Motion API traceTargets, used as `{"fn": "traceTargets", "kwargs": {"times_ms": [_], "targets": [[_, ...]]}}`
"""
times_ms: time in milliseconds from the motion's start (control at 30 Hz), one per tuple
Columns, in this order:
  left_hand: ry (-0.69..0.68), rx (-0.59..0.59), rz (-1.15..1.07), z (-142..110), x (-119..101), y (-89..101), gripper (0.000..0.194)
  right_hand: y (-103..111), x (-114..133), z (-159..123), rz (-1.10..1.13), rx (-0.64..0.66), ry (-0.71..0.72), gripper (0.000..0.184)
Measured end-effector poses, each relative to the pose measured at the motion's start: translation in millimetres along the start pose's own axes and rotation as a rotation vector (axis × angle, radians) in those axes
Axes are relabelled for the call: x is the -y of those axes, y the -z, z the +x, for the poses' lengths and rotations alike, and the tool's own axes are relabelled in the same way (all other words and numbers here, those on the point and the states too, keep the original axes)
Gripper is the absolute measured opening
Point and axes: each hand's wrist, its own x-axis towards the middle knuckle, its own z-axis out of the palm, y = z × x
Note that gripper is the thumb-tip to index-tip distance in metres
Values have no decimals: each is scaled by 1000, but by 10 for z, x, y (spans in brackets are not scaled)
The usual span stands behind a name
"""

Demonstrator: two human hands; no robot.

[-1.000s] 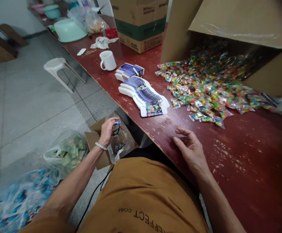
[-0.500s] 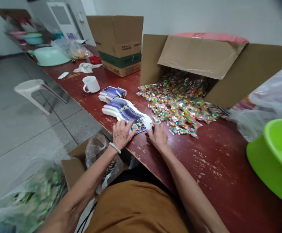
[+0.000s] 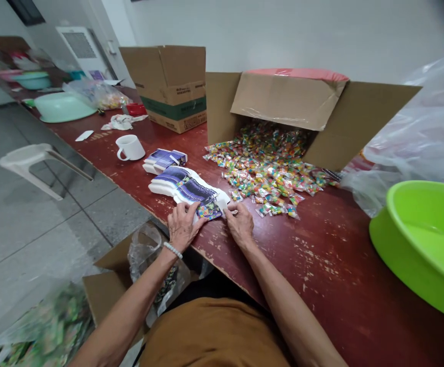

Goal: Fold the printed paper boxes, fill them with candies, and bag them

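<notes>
My left hand and my right hand rest side by side at the near end of a fanned row of flat printed carton blanks on the red-brown table. Both hands pinch the nearest blank, a colourful flat card, at its left and right edges. A second small stack of blanks lies further back. Just right of the row spreads a heap of small colourful candy packets, spilling from a cardboard box lying on its side.
A white mug stands behind the blanks. A lime-green basin sits at the right, clear plastic sheeting behind it. An upright carton and mint basin stand further back. By my knees is a floor box with bags; a white stool stands left.
My left hand came up from the floor box, where it held a small printed pack, to the table. Both hands now grip the nearest carton blank. The view lifted upward.
</notes>
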Motion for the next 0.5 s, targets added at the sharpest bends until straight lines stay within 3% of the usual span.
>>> {"fn": "traceTargets", "kwargs": {"times_ms": [133, 233, 300, 400, 500], "targets": [[3, -64, -122, 1, -11, 117, 45, 81, -11, 14, 198, 55, 8, 27], [54, 11, -450, 18, -26, 278, 27, 186, 35, 9, 344, 110, 7, 31], [141, 180, -856, 34, -45, 385, 24, 271, 86, 1, 420, 146, 1, 31], [353, 541, -1425, 53, -103, 484, 30, 390, 168, -11, 502, 188, -6, 29], [467, 757, -1617, 59, -191, 483, 32, 466, 210, -18, 554, 229, -15, 26]]}}
